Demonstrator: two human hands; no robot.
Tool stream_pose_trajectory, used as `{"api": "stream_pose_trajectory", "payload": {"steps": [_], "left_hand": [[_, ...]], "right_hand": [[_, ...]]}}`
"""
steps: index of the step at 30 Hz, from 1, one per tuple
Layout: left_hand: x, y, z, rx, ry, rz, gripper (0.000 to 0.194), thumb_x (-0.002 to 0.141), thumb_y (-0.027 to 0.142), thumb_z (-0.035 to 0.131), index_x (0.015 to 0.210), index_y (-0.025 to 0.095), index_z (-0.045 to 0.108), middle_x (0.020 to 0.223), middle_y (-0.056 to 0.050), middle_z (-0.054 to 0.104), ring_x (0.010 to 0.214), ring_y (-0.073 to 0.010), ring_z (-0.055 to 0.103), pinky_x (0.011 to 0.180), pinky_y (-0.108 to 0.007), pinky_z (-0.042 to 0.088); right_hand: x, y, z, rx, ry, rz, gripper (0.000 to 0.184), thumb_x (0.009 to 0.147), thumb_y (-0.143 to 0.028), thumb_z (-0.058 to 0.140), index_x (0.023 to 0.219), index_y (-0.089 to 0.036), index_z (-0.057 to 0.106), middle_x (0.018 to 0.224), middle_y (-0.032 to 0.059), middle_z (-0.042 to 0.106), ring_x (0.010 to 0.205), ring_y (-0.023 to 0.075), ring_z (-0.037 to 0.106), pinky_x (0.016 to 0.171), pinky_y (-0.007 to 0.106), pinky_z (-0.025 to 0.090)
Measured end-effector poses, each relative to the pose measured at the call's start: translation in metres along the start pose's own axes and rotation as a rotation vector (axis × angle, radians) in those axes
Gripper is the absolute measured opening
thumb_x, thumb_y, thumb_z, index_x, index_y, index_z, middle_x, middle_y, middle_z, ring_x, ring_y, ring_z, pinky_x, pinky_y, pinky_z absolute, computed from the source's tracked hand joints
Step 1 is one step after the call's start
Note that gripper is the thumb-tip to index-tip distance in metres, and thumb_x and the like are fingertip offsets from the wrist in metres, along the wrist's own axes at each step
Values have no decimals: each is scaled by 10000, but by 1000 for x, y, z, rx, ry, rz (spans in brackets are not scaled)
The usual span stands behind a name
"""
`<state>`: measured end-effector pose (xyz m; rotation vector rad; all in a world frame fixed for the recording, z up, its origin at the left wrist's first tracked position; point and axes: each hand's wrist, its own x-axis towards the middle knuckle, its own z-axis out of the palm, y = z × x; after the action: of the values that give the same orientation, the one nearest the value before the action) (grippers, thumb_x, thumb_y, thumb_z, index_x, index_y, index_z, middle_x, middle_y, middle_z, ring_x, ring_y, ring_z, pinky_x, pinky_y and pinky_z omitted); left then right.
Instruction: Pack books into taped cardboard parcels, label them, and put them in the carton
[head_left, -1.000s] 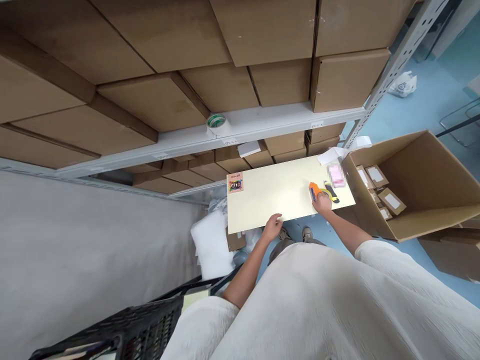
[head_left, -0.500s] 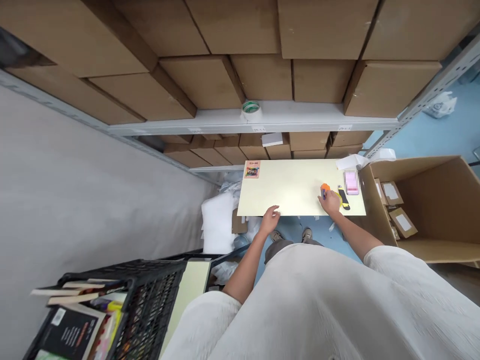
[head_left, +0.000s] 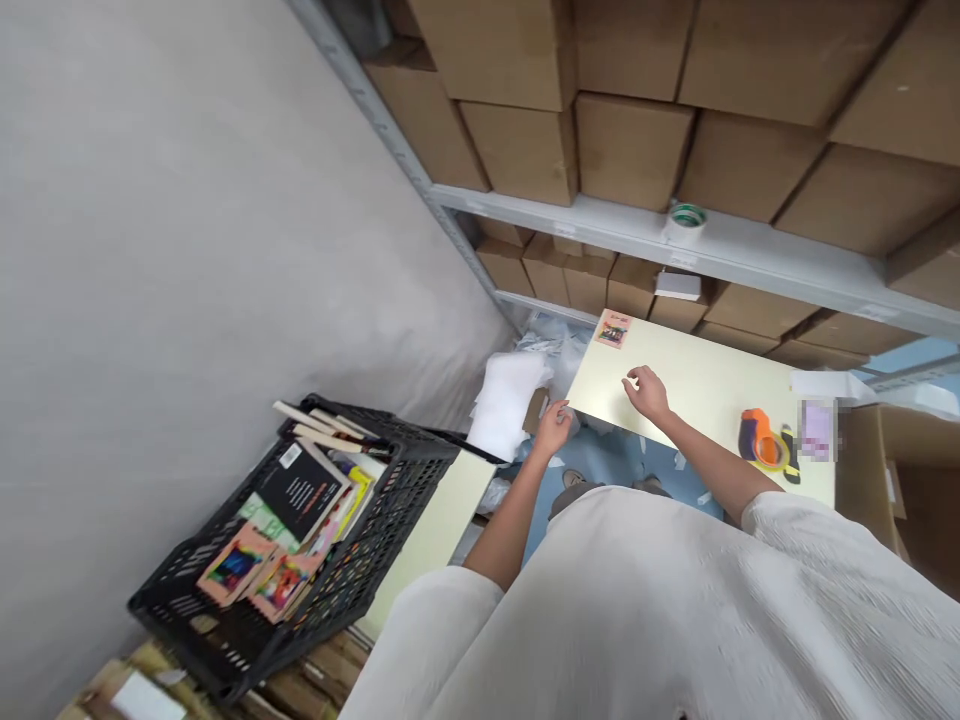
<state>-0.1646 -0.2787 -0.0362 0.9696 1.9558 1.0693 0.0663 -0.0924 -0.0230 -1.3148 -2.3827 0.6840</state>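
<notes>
My left hand (head_left: 553, 428) is at the near left corner of the cream tabletop (head_left: 697, 372), fingers loosely bent and apart, nothing in them. Over the left part of the tabletop hovers my right hand (head_left: 646, 393), empty, its fingers slightly curled with the thumb apart. Beyond it, near the far left corner, lies a small pink book (head_left: 613, 329) with a colourful picture. At the right end is an orange tape dispenser (head_left: 756, 436) with a yellow roll. Beside that are a black and yellow box cutter (head_left: 790, 453) and a blurred-out pinkish phone-like item (head_left: 817, 429).
A black plastic crate (head_left: 397, 500) of books stands at left. White foam sheets (head_left: 507, 402) are stacked left of the table. A shelf (head_left: 795, 258) of cardboard boxes rises behind, with a tape roll (head_left: 685, 224) on it. An open carton (head_left: 870, 470) adjoins the table's right end.
My view has turned left, bringing more of the crate into sight. My right hand has come away from the tape dispenser and moved left. My left hand has shifted to the tabletop's corner.
</notes>
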Motion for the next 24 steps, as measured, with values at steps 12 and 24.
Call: {"api": "stream_pose_trajectory", "payload": {"steps": [12, 24], "left_hand": [[3, -75, -90, -114, 178, -181, 370, 897, 210, 704, 1264, 223, 748, 1416, -122, 708, 1209, -261, 722, 1109, -428, 580], [62, -132, -100, -193, 330, -484, 396, 921, 208, 695, 1314, 229, 736, 1407, -133, 720, 1272, -291, 713, 1161, -458, 548]], "right_hand": [[73, -137, 126, -51, -300, -305, 213, 1020, -325, 583, 1132, -211, 724, 1150, 128, 721, 1011, 288, 659, 952, 400, 513], [187, -154, 246, -154, -649, -507, 240, 1015, -284, 560, 1173, -195, 717, 1196, 147, 718, 1102, 324, 641, 972, 418, 495]]}}
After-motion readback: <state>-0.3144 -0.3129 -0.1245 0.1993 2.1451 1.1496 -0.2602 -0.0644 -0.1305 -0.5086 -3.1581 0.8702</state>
